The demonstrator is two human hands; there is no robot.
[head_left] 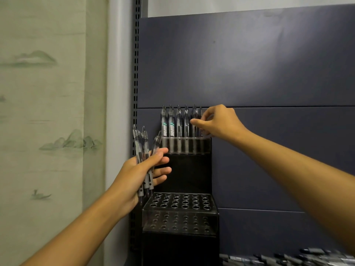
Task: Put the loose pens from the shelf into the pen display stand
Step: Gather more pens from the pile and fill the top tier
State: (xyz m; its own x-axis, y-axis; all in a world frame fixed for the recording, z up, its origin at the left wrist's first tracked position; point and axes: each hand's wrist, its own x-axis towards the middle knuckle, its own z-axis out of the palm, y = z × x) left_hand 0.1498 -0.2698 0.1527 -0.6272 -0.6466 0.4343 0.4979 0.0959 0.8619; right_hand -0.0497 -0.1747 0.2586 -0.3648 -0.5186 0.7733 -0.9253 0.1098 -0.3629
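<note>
Pens in stand: a row of clear-barrelled pens (177,121) stands upright in the top tier of the black pen display stand (184,169), filling most of that row.
Right hand (217,122): at the right end of the top row, thumb and fingers pinched on a pen there; its grip is narrow.
Left hand (140,173): holds a bundle of loose pens (144,150) beside the stand's left edge, fingers wrapped round them.
Lower tier (178,201): its holes all look empty.
Shelf pile (288,259): more pens lie at the lower right, blurred.
Progress: early, I judge; one row nearly done, the lower tier, the held bundle and the pile remain.
</note>
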